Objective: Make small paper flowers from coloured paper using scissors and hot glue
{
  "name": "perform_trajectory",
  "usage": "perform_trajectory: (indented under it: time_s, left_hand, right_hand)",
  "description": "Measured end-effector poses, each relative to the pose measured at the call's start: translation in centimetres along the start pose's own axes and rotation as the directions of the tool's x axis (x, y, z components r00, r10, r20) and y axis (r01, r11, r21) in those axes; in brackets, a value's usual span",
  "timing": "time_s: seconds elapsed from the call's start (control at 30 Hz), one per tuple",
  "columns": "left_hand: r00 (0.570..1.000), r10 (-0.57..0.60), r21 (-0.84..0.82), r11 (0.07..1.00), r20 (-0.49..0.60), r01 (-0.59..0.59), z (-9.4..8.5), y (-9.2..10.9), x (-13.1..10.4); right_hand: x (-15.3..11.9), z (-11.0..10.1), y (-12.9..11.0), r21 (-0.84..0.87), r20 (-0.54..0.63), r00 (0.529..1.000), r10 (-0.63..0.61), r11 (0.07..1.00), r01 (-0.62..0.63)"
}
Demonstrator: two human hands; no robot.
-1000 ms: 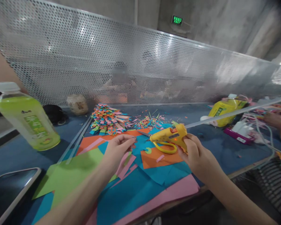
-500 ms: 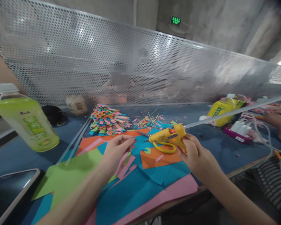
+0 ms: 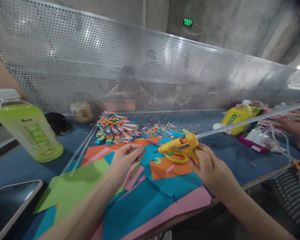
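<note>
My right hand (image 3: 207, 163) is wrapped round the handle of a yellow hot glue gun (image 3: 178, 146), whose nozzle points left. A long clear glue stick (image 3: 240, 125) runs out of its back. My left hand (image 3: 127, 158) is closed in a pinch a little left of the nozzle; whatever its fingertips hold is too small to make out. Yellow-handled scissors (image 3: 176, 160) lie beneath the glue gun. Coloured paper lies under both hands, including a blue sheet (image 3: 137, 206), a green sheet (image 3: 75, 186) and an orange piece (image 3: 162, 170).
Behind my left hand stands a cone of layered paper strips (image 3: 112, 128), beside loose scraps (image 3: 160, 129). A drink bottle (image 3: 30, 130) and a phone (image 3: 15, 206) are at left. Toward the right are a yellow bottle (image 3: 236, 118), a power strip (image 3: 255, 143) and another person's hand (image 3: 296, 128).
The glue gun in my right hand has shifted very slightly left and down. My left hand stays in nearly the same place, still pinched.
</note>
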State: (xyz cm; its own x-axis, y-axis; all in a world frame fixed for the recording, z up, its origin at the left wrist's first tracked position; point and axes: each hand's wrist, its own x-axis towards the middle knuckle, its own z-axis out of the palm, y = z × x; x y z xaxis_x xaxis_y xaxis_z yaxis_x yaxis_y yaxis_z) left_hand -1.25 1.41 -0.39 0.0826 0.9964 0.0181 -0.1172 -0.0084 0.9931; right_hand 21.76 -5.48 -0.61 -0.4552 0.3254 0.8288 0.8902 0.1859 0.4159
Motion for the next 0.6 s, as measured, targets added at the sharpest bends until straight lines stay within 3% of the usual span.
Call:
perform_trajectory:
  time_s: [0.6]
  left_hand:
    - [0.988, 0.014, -0.035, 0.999, 0.154, -0.009, 0.35, 0.01, -0.4]
  right_hand:
    - [0.26, 0.16, 0.13, -0.013, 0.027, 0.999, 0.031, 0.999, -0.031]
